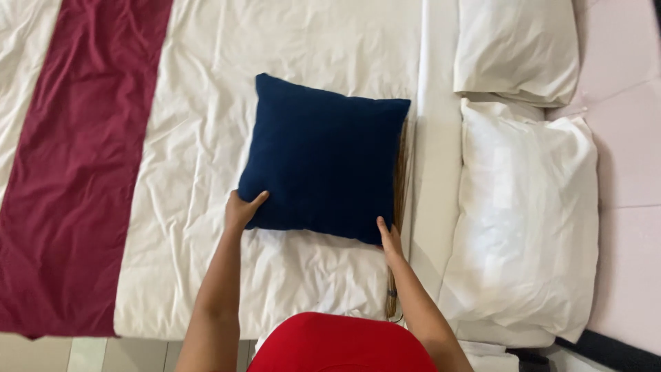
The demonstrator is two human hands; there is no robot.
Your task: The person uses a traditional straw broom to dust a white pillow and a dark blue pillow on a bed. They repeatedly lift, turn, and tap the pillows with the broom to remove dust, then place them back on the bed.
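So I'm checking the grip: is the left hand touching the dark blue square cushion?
Touching. The head view shows the left hand gripping the dark blue square cushion at its near left corner, thumb lying on the fabric.

White bed (206,289), maroon runner (76,172), pale floor (89,355)

Bed (427,138) with white duvet (206,124). Lying on it: maroon bed runner (76,172), navy square cushion (323,158), two white pillows (530,213) (516,48) side by side.
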